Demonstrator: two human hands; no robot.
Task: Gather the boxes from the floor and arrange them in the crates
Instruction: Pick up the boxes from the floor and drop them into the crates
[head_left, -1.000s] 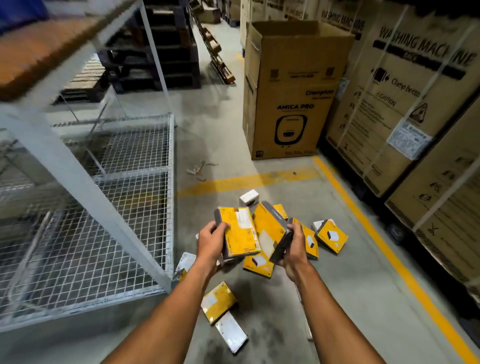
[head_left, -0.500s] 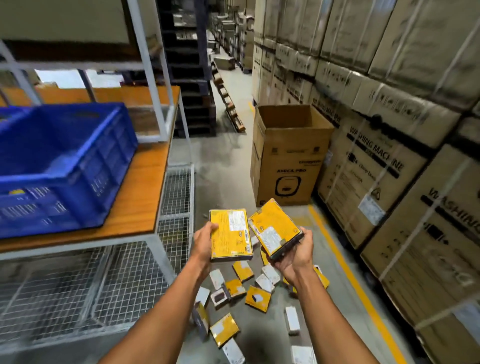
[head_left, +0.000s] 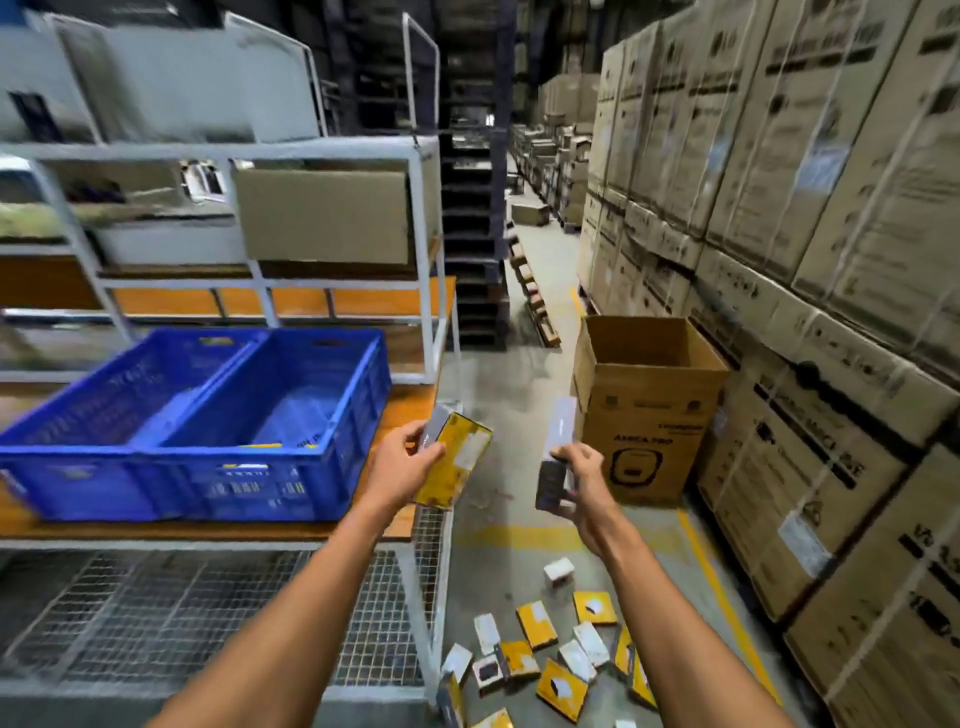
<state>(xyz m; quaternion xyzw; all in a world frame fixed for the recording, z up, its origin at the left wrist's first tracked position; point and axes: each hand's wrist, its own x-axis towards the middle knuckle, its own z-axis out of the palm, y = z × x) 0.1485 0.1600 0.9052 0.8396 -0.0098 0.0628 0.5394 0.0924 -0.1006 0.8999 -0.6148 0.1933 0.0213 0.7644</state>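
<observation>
**Two boxes lifted, crates within reach**

A warehouse aisle, stacked cartons along the right wall and a steel workbench (head_left: 218, 535) with a wooden top on the left — that is the setting, and the picture is smeared by head motion.

The left hand (head_left: 402, 470) grips a yellow box (head_left: 460, 462) by its near end, fingers curled round the grey edge, so the labelled face tilts up and right. The right hand (head_left: 579, 475) pinches a second box (head_left: 556, 457) nearly upright, edge toward the camera, which likely keeps it slim and easy to slot in beside others. Both are held at about bench height, just right of the bench corner, apart from each other.

The nearer blue crate (head_left: 270, 421) stands on the bench top, a second blue crate (head_left: 119, 395) touching it on the far left side. The near one seems mostly bare inside, though a hint of yellow shows through its front wall — too blurred to name.

Below, many scattered boxes (head_left: 550, 654) lie on the concrete floor, so by my judgement the task is far from done. An open cardboard carton (head_left: 644, 415) stands beyond the hands, apparently not part of the job.
</observation>
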